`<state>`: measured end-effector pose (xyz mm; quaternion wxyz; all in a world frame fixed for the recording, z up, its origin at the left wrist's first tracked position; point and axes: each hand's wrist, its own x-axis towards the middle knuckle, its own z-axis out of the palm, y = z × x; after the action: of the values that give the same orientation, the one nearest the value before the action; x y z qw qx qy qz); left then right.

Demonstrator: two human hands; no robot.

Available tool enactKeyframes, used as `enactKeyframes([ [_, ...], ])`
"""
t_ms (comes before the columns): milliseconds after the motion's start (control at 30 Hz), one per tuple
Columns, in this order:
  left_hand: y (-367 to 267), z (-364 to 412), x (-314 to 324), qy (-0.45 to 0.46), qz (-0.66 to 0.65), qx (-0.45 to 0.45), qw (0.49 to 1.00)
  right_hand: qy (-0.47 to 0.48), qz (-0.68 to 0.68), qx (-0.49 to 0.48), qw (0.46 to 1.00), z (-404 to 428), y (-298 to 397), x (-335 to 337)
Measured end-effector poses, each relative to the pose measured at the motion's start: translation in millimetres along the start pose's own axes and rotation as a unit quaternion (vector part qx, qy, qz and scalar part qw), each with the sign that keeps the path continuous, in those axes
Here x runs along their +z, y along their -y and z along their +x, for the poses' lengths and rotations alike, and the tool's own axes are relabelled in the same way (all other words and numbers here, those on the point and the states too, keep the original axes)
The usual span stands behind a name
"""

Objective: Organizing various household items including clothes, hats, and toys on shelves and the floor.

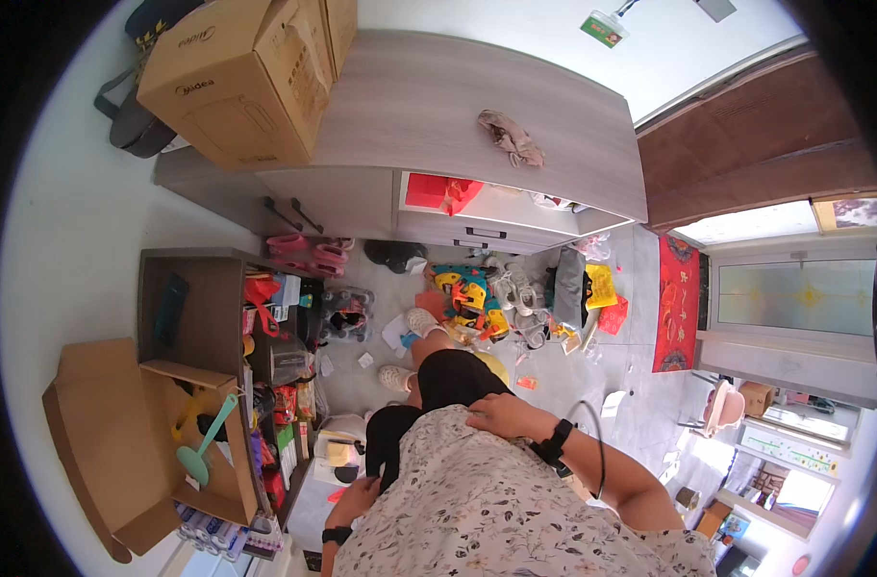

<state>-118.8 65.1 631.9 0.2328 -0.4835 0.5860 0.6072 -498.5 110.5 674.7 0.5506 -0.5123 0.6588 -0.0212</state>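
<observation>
My right hand [502,416] and left hand position depend on the view's orientation. My right hand rests on the hem of the floral shirt [525,498], above the dark-trousered thigh, its fingers bent. Low beside the other thigh is my left hand [355,499], its fingers partly hidden; whether it grips anything cannot be told. Both wrists wear dark bands. Beyond my knees, yellow and teal gear [471,296], grey-white shoes [514,285] and a yellow bag [601,286] lie on the tiled floor.
A long wooden-topped cabinet [424,94] with an open drawer [492,198] stands ahead, bearing a large cardboard box [222,94] and a crumpled cloth [510,137]. At left are a filled shelf and an open carton [114,418] with a green ladle [206,443].
</observation>
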Motion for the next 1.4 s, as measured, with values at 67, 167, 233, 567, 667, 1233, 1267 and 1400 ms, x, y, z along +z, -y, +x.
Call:
enactKeyframes([
  [67, -0.6, -4.1, 2.7, 0.061, -0.090, -0.142, 0.984, 0.042, -0.063, 0.005, 0.997, 7.2, -0.8, -5.1],
  [167, 13.1, 0.2, 15.8, 0.023, -0.094, -0.046, 0.994, 0.093, -0.073, 0.006, 0.993, 27.4, -24.5, 0.1],
  [233, 20.8, 11.3, 31.4, 0.000, -0.103, -0.001, 0.995, 0.088, -0.100, 0.041, 0.990, 41.4, -43.0, 0.1],
  [567, 10.8, 61.5, 132.0, -0.158, -0.137, -0.031, 0.977, 0.181, -0.274, 0.025, 0.944, 129.9, -91.6, -21.1],
  [667, -22.1, 62.8, 152.7, -0.189, -0.153, -0.125, 0.962, 0.202, -0.374, -0.071, 0.902, 150.3, -101.1, -17.3],
  [1233, -62.7, 53.4, 266.8, -0.283, -0.261, -0.210, 0.899, 0.203, -0.316, -0.292, 0.879, 133.1, -124.7, -30.7],
  [1267, -58.1, 52.0, 273.1, -0.287, -0.258, -0.204, 0.900, 0.186, -0.304, -0.290, 0.888, 132.0, -130.8, -21.5],
  [1400, -51.1, 46.2, 285.3, -0.286, -0.284, -0.202, 0.892, 0.158, -0.302, -0.292, 0.894, 123.1, -138.0, 5.4],
])
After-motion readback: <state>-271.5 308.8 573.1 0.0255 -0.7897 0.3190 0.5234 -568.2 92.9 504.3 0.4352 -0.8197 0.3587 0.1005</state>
